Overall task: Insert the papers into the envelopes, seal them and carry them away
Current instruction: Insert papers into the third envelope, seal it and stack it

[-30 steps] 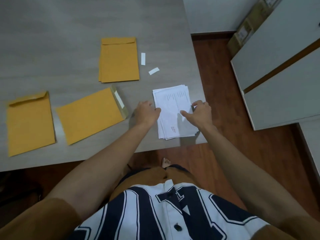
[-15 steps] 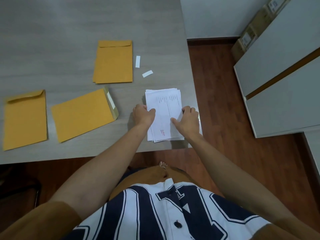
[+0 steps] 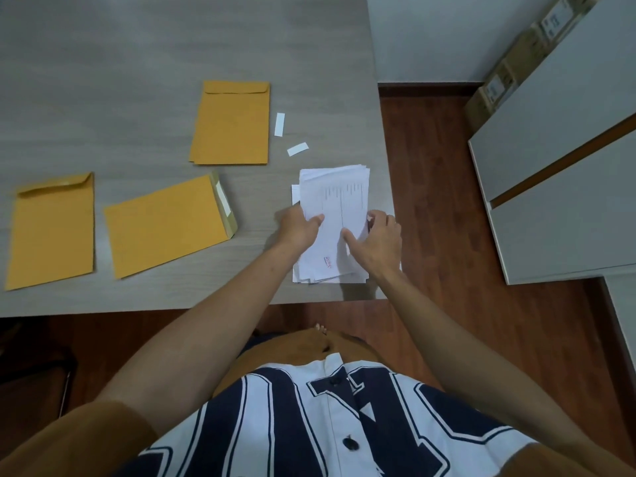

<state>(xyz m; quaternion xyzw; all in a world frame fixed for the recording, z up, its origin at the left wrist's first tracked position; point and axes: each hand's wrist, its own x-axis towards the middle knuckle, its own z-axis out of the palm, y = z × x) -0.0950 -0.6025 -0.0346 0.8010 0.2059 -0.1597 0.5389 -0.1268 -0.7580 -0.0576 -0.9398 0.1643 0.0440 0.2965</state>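
I see both hands on the stack of papers (image 3: pixel 335 215), which sits at the near right corner of the grey worktop (image 3: pixel 103 63), right by its edge. L hand (image 3: pixel 298 226) grips the stack's left side, thumb on top of the top sheet, other fingers tucked under/behind the edge, so pinching the paper. R hand (image 3: pixel 377 244) is on the right side: thumb pressed flat on the top sheet, remaining fingers curled round the right edge. Top sheets look lifted and skewed vs. the ones below. Three envelopes lie well apart from the papers: open-flap envelope (image 3: pixel 165 225) nearest, to the left, tilted, flap w/ white strip pointing toward the stack; far-left envelope (image 3: pixel 51 232); upper envelope (image 3: pixel 232 123) further back. Two white strips (image 3: pixel 288 136) lie between upper envelope and papers.
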